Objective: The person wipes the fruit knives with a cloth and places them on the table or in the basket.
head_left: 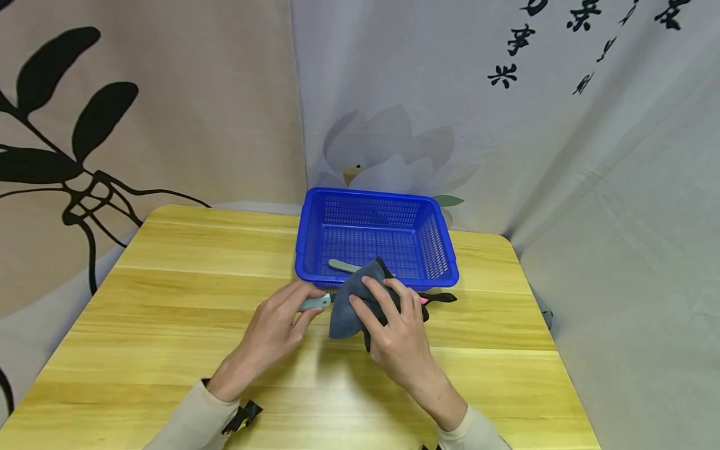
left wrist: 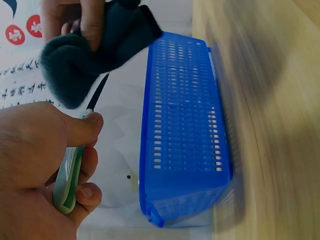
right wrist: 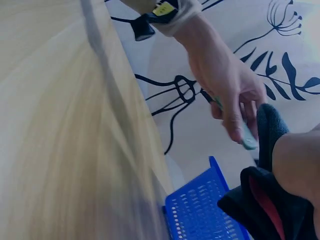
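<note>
My left hand point(head_left: 275, 315) grips the pale green handle point(left wrist: 67, 180) of a slim utensil, thumb along its top. A narrow dark shaft point(left wrist: 98, 91) runs from that handle up to a folded dark blue-grey cloth point(head_left: 354, 306), which hides the utensil's far end; I cannot tell its kind. My right hand point(head_left: 397, 337) holds the cloth from above, fingers spread over it and bent. A reddish-pink layer point(right wrist: 266, 202) shows inside the cloth's folds in the right wrist view. Both hands are in front of the blue basket point(head_left: 374, 285), close together.
A pale grey-green handle point(head_left: 342, 265) lies inside the basket, partly behind the cloth. Right of the cloth, a black tapered piece point(head_left: 441, 297) with a bit of pink sticks out. The wooden table point(head_left: 185, 300) is backed by printed curtains point(head_left: 225, 94).
</note>
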Demonstrator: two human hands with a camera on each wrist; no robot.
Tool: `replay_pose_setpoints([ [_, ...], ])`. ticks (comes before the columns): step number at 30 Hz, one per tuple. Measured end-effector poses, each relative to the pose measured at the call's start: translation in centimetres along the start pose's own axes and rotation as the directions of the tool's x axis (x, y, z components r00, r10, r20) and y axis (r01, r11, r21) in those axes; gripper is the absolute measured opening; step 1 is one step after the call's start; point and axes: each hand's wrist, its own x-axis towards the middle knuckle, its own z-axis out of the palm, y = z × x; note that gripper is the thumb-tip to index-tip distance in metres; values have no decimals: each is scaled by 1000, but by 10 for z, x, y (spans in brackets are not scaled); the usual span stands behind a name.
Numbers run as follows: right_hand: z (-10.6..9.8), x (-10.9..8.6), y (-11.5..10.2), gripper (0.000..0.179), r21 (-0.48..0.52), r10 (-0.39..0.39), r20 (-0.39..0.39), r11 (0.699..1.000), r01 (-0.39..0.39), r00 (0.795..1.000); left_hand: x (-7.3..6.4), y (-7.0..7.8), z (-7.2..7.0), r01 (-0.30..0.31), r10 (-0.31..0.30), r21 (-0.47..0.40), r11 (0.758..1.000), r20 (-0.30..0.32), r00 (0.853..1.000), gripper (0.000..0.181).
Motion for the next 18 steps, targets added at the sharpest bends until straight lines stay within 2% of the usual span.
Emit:
replay_pose_setpoints([
  [5, 4, -1, -4, 47, -22, -13, 31, 1000, 13, 999, 1, 2, 0, -17, 17, -9, 1000, -7, 1000, 29],
  [12, 5, -2, -3, 46, -32, 11, 36, 999, -9, 999, -1, 4, -4, 35, -34, -41, 999, 18, 999, 26],
  [18, 6, -3, 1, 50, -28, 32, 36, 999, -31, 999, -2, 3, -6, 56, -55, -71, 996, 22, 998, 25],
])
